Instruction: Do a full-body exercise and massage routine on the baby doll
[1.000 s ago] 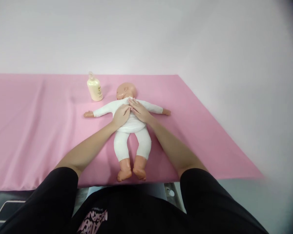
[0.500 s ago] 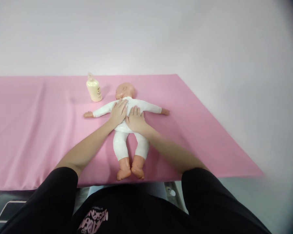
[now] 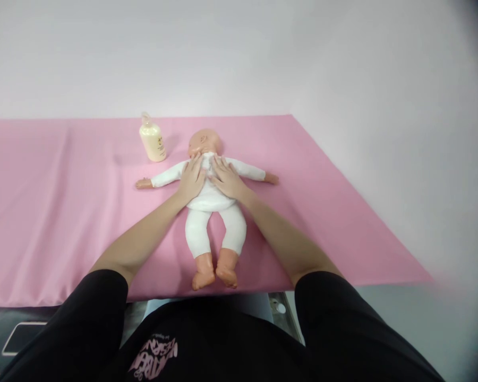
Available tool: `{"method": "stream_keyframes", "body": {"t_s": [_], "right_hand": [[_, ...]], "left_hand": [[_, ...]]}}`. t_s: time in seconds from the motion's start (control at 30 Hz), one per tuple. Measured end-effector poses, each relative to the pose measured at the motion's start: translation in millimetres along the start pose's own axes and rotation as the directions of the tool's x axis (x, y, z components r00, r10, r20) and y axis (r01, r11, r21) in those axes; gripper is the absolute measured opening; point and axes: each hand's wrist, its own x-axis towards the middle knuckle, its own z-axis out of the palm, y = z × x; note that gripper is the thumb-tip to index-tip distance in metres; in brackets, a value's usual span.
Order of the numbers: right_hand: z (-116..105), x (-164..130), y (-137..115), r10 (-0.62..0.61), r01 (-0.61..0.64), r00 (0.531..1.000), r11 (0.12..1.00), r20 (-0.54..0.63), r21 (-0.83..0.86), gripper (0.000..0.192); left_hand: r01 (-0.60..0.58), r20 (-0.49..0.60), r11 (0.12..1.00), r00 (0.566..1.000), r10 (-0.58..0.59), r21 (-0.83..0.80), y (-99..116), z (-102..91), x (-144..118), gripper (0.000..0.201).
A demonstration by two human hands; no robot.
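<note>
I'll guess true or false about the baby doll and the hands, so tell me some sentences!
1. Both hands, left hand and right hand, lie flat on the chest of the white-clothed plastic baby doll. True.
2. The doll lies on a green sheet. False: the sheet is pink.
3. The cream-coloured plastic bottle stands upright near the doll's head. True.
4. The right hand holds the bottle. False: nobody touches it.
</note>
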Motion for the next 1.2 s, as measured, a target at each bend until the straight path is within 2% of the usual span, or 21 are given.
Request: {"method": "stream_keyframes", "body": {"t_s": [0.17, 0.3, 0.4, 0.53, 0.6, 0.7, 0.8, 0.87, 1.0, 1.1, 1.2], "right_hand": [[6, 4, 16, 0.272, -0.268, 0.959, 0.962, -0.084, 0.056, 0.082], [5, 4, 20, 0.357, -0.357, 0.928, 0.934, -0.11, 0.018, 0.079], [5, 2, 8, 0.396, -0.4, 0.912, 0.916, -0.109, -0.021, 0.076], [9, -9, -29, 0.466, -0.47, 0.882, 0.88, -0.065, -0.072, 0.077], [12, -20, -51, 0.432, -0.435, 0.9, 0.889, -0.057, -0.143, 0.076], [14, -36, -80, 0.31, -0.307, 0.95, 0.913, -0.033, -0.269, 0.074], [12, -39, -86, 0.193, -0.175, 0.98, 0.945, 0.04, -0.276, 0.083], [8, -33, -76, 0.118, -0.097, 0.99, 0.969, 0.078, -0.228, 0.088], [-1, -13, -36, -0.038, 0.046, 0.995, 0.996, 0.097, -0.081, 0.078], [-2, -4, -13, -0.038, 0.04, 0.998, 0.999, 0.056, -0.032, 0.073], [3, -1, -1, 0.058, -0.057, 0.998, 0.998, -0.018, 0.01, 0.072]], "left_hand": [[0.137, 0.059, 0.984, 0.988, -0.144, 0.113, 5, -3.7, 0, 0.059], [0.18, 0.07, 0.97, 0.979, -0.193, 0.164, 12, -7.3, 0, 0.061], [0.175, 0.082, 0.967, 0.978, -0.193, 0.187, 15, -8.6, 0, 0.062], [0.162, 0.089, 0.964, 0.979, -0.184, 0.21, 16, -8.8, -1, 0.063], [0.155, 0.086, 0.964, 0.98, -0.177, 0.217, 15, -8.4, 0, 0.065], [0.149, 0.086, 0.964, 0.981, -0.171, 0.22, 13, -7.6, 1, 0.067], [0.164, 0.106, 0.96, 0.976, -0.192, 0.229, 12, -7.7, 2, 0.068], [0.172, 0.117, 0.958, 0.972, -0.203, 0.23, 12, -8.1, 3, 0.068], [0.159, 0.123, 0.96, 0.974, -0.191, 0.228, 15, -9.6, 3, 0.068], [0.159, 0.132, 0.957, 0.972, -0.195, 0.243, 20, -11.2, 2, 0.067], [0.163, 0.161, 0.948, 0.964, -0.212, 0.273, 29, -12.2, -2, 0.068]]}}
